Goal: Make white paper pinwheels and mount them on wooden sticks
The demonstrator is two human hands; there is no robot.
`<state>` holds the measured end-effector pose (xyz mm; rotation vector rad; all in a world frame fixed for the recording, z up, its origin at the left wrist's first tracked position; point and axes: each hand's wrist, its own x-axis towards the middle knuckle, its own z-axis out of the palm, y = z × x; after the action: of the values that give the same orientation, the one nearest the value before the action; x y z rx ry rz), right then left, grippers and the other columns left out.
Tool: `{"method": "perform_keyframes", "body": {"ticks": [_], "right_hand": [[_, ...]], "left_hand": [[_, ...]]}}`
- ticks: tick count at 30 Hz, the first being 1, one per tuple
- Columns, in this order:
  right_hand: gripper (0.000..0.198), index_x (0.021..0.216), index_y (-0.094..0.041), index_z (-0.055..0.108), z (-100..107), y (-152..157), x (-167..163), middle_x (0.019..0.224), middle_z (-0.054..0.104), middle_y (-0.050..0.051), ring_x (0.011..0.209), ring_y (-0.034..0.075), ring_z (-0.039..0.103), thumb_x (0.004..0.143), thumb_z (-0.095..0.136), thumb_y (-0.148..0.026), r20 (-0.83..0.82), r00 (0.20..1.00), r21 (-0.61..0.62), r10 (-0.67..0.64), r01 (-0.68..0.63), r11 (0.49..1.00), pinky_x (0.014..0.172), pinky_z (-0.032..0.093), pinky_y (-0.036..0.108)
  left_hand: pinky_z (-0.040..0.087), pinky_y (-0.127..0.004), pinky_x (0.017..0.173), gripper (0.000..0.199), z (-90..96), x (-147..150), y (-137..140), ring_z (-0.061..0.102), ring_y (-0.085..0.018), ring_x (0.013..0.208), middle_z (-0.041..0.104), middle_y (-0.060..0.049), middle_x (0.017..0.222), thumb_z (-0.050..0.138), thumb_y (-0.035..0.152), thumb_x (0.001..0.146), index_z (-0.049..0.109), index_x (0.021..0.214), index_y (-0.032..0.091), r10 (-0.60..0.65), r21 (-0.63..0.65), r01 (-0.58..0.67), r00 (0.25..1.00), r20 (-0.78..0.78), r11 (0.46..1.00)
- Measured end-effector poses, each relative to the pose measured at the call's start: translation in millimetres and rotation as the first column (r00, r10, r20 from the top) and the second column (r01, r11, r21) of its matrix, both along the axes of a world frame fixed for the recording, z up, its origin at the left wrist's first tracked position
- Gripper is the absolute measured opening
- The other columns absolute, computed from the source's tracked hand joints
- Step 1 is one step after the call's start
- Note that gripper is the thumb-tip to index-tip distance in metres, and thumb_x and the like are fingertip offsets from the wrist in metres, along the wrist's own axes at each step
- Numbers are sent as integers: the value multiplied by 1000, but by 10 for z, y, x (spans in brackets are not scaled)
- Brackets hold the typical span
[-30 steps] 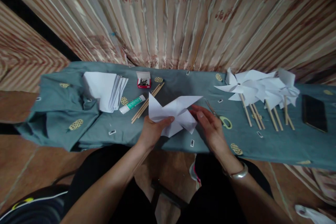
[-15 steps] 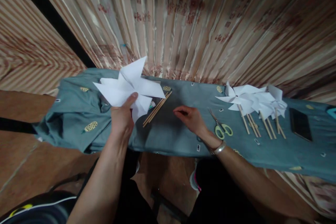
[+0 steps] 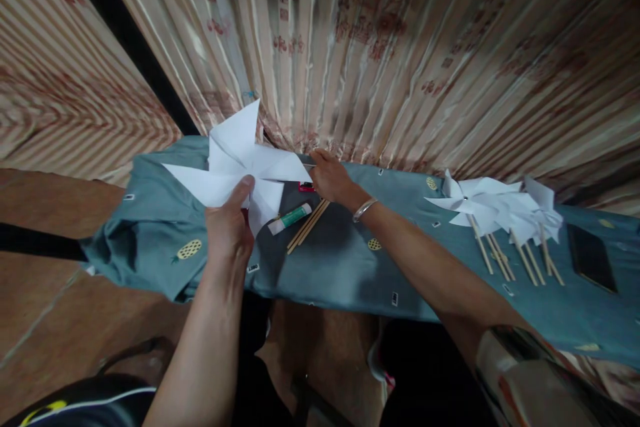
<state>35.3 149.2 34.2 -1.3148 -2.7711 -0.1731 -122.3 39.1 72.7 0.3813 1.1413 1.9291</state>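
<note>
My left hand (image 3: 231, 217) is closed on a white paper pinwheel (image 3: 250, 167), thumb pressed near its centre. Across the table, my right hand (image 3: 331, 177) has its fingers closed by the pinwheel's right blade. A thin grey sliver shows at those fingertips, too small to name. Under that hand lie several thin wooden sticks (image 3: 307, 227). Beside them is a glue stick (image 3: 290, 219) with a green label. A small red-edged item (image 3: 306, 186) lies partly hidden between the pinwheel and my right hand.
Several finished white pinwheels (image 3: 493, 203) on wooden sticks lie at the right, beside a dark phone (image 3: 591, 257). A green pineapple-print cloth (image 3: 340, 280) covers the narrow table. Behind it hangs a pleated curtain (image 3: 320, 47). My right forearm crosses over the table.
My right hand has moved left and away from me, its fingers now closed near the pinwheel. The pinwheel has shifted slightly left, baring the glue stick. My right forearm now hides the scissors.
</note>
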Motion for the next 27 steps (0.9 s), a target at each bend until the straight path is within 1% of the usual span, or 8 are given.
{"method": "perform_keyframes", "body": {"ticks": [2, 5, 9, 13, 16, 19, 22, 27], "right_hand": [[27, 103, -7, 72, 35, 17, -39, 128, 56, 23, 127, 35, 42, 90, 51, -16, 50, 999, -21, -7, 8, 1000, 97, 44, 43], [28, 109, -8, 70, 80, 41, -106, 123, 60, 22, 121, 35, 49, 89, 54, -17, 79, 997, -38, -13, 16, 999, 93, 46, 44], [25, 104, -9, 71, 85, 87, -160, 115, 65, 20, 113, 34, 56, 89, 52, -14, 92, 996, -52, -18, 22, 998, 87, 49, 42], [25, 102, -8, 71, 38, 125, -157, 111, 68, 20, 107, 32, 61, 89, 51, -12, 88, 996, -68, -10, 16, 998, 86, 49, 41], [25, 102, -6, 71, 8, 136, -150, 106, 70, 20, 104, 30, 63, 88, 51, -10, 83, 997, -77, 8, -2, 997, 89, 47, 40], [23, 101, -5, 70, -2, 144, -148, 106, 70, 20, 105, 29, 63, 87, 51, -9, 78, 997, -83, 24, -18, 996, 92, 45, 39], [23, 102, -4, 69, 3, 157, -136, 108, 70, 21, 106, 29, 63, 86, 53, -8, 70, 997, -96, 25, -18, 995, 92, 45, 39], [25, 106, -5, 67, 17, 163, -103, 110, 70, 20, 106, 32, 64, 84, 59, -14, 47, 999, -125, 16, -10, 992, 91, 48, 41]], "left_hand": [[55, -35, 97, 38, -11, -3, 8, 67, -22, 109, 75, -2, 109, 70, 3, 68, 71, 101, 22, -19, 26, 19, 1000, -6, 999], [53, -34, 100, 42, -39, -11, 18, 67, -21, 109, 75, -1, 110, 71, 4, 67, 70, 104, 23, -27, 58, 27, 1000, -3, 998], [54, -34, 98, 45, -62, -14, 27, 68, -21, 108, 75, -1, 106, 72, 4, 66, 70, 107, 23, -23, 65, 24, 1000, -15, 998], [52, -34, 101, 39, -65, -12, 32, 69, -20, 105, 76, -1, 104, 70, 3, 66, 71, 100, 21, -32, 99, 33, 999, -14, 994], [53, -33, 101, 38, -60, -11, 29, 68, -20, 107, 76, -1, 105, 71, 3, 67, 71, 100, 23, -37, 87, 39, 999, -26, 995], [53, -34, 100, 45, -48, -2, 27, 67, -20, 110, 75, -1, 108, 73, 4, 66, 70, 106, 24, -27, 74, 29, 999, -26, 997], [53, -36, 101, 49, -37, 16, 28, 66, -21, 111, 74, 0, 111, 73, 6, 67, 68, 112, 26, -32, 42, 33, 999, -37, 999], [52, -36, 102, 43, -46, 38, 31, 65, -21, 114, 73, -2, 115, 72, 6, 69, 69, 108, 23, -38, 24, 39, 998, -49, 999]]}}
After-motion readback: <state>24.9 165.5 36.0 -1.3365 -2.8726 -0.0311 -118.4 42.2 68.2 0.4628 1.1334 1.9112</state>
